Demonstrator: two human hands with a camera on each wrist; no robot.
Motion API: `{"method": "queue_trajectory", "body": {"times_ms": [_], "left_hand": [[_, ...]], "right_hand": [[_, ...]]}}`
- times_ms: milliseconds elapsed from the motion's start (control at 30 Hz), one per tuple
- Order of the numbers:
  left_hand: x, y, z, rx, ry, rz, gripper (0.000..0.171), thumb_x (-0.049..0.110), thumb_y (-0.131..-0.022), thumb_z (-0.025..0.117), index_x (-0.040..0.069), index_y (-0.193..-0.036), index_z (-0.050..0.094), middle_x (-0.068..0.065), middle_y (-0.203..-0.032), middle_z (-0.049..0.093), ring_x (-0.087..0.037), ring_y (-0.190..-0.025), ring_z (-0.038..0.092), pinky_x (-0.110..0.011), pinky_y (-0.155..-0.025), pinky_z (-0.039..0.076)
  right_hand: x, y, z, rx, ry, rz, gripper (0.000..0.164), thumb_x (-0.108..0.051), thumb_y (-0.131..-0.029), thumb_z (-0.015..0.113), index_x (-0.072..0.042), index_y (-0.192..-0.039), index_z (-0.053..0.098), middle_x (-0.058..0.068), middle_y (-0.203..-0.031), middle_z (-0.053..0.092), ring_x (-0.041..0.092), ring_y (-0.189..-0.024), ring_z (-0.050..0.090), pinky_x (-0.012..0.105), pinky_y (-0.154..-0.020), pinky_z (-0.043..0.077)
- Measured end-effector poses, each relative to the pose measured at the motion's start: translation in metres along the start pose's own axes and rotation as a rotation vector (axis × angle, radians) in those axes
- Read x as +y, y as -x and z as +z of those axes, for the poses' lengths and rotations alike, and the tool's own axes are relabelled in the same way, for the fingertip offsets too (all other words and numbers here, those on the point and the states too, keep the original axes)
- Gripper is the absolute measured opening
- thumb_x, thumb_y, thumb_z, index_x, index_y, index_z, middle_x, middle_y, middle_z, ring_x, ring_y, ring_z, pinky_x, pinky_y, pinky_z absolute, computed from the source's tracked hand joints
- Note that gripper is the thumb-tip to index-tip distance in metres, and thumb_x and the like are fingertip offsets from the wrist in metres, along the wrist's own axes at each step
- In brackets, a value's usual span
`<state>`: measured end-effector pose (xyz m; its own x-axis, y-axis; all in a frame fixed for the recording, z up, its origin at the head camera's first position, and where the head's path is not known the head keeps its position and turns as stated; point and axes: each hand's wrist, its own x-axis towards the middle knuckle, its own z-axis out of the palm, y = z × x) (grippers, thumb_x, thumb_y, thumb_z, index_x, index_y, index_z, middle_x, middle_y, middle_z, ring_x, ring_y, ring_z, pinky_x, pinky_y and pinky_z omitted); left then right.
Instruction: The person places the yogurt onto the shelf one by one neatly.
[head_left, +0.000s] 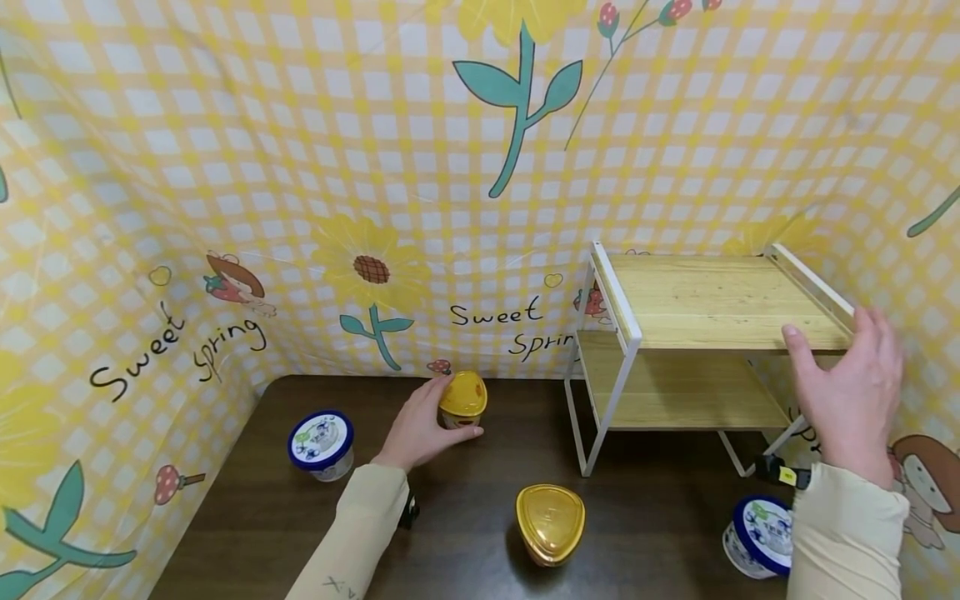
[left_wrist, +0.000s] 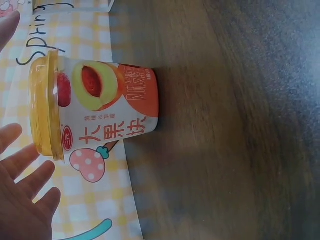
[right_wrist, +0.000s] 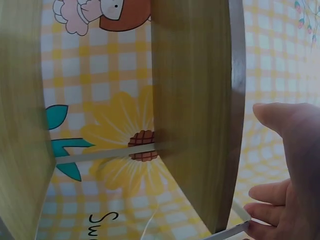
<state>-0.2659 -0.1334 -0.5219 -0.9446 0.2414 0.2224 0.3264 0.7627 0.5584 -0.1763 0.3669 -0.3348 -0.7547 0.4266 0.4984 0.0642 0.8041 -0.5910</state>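
Observation:
My left hand [head_left: 423, 425] is spread beside a peach yogurt cup [head_left: 465, 398] at the table's back edge. In the left wrist view, the fingers lie near the yellow lid [left_wrist: 44, 105], the thumb on the opposite side; whether a fingertip touches it I cannot tell. My right hand [head_left: 855, 392] is at the right front corner of a two-tier wood-and-white-metal rack [head_left: 720, 304]. Its thumb and fingers are apart, with the fingers by the white frame [right_wrist: 235, 230] in the right wrist view; contact is unclear.
Another cup with a golden lid [head_left: 551, 521] stands in front of the rack. A blue-rimmed tub [head_left: 321, 442] sits at the left, and a similar tub [head_left: 759, 537] is partly behind the right sleeve. Checked cloth [head_left: 360, 167] hangs around the dark table [head_left: 465, 533].

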Motion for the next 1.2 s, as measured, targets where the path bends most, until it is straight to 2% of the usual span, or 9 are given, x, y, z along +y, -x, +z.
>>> {"method": "queue_trajectory", "body": {"times_ms": [233,533,733,900,1000,1100,1200], "left_hand": [[0.000,-0.001,0.001,0.005,-0.003,0.002,0.109,0.078,-0.073,0.074,0.019,-0.157,0.038,-0.007,-0.152,0.045,-0.030,-0.137,0.043,-0.052,-0.111,0.037],[-0.001,-0.005,0.003,0.019,0.018,-0.009,0.110,0.073,-0.071,0.079,0.014,-0.155,0.041,-0.007,-0.149,0.048,-0.031,-0.135,0.045,-0.053,-0.110,0.038],[0.003,-0.009,0.005,-0.012,0.047,-0.045,0.111,0.066,-0.070,0.085,0.012,-0.155,0.040,-0.007,-0.149,0.047,-0.031,-0.134,0.045,-0.052,-0.111,0.037],[0.003,-0.013,0.008,-0.032,0.047,-0.071,0.112,0.058,-0.069,0.089,0.012,-0.156,0.037,-0.009,-0.152,0.043,-0.033,-0.135,0.043,-0.053,-0.110,0.037],[0.003,-0.015,0.010,-0.043,0.043,-0.080,0.113,0.060,-0.069,0.089,0.012,-0.157,0.036,-0.009,-0.153,0.041,-0.034,-0.135,0.043,-0.053,-0.110,0.037],[0.002,-0.017,0.012,-0.051,0.039,-0.087,0.116,0.066,-0.068,0.086,0.013,-0.157,0.034,-0.008,-0.154,0.040,-0.033,-0.135,0.043,-0.052,-0.110,0.038],[0.002,-0.018,0.013,-0.051,0.035,-0.096,0.118,0.069,-0.068,0.085,0.012,-0.158,0.033,-0.008,-0.154,0.039,-0.033,-0.135,0.043,-0.052,-0.110,0.038]], "right_hand": [[0.008,0.000,0.004,-0.009,0.009,-0.005,0.092,-0.047,-0.098,0.059,0.008,-0.159,0.015,0.025,-0.165,0.012,0.045,-0.149,0.012,0.057,-0.120,0.010],[0.010,0.001,0.007,0.007,-0.015,-0.008,0.091,-0.048,-0.099,0.058,0.004,-0.160,0.015,0.022,-0.164,0.012,0.043,-0.149,0.011,0.057,-0.120,0.010],[0.013,0.001,0.011,0.020,-0.037,-0.008,0.091,-0.048,-0.099,0.059,0.002,-0.161,0.014,0.019,-0.165,0.011,0.040,-0.149,0.010,0.058,-0.120,0.009],[0.015,0.001,0.009,-0.020,-0.039,0.000,0.097,-0.051,-0.097,0.061,0.000,-0.162,0.009,0.018,-0.167,0.006,0.041,-0.150,0.005,0.060,-0.119,0.007],[0.017,0.001,0.008,-0.023,-0.055,-0.014,0.088,-0.042,-0.101,0.057,0.000,-0.162,0.010,0.018,-0.167,0.006,0.040,-0.150,0.005,0.058,-0.120,0.006],[0.020,0.000,0.008,0.018,-0.079,-0.046,0.073,-0.027,-0.103,0.049,0.001,-0.161,0.016,0.019,-0.165,0.013,0.039,-0.149,0.010,0.055,-0.120,0.009],[0.022,0.000,0.008,0.051,-0.082,-0.054,0.067,-0.022,-0.102,0.043,0.000,-0.161,0.021,0.019,-0.164,0.018,0.038,-0.149,0.014,0.053,-0.121,0.011]]}}
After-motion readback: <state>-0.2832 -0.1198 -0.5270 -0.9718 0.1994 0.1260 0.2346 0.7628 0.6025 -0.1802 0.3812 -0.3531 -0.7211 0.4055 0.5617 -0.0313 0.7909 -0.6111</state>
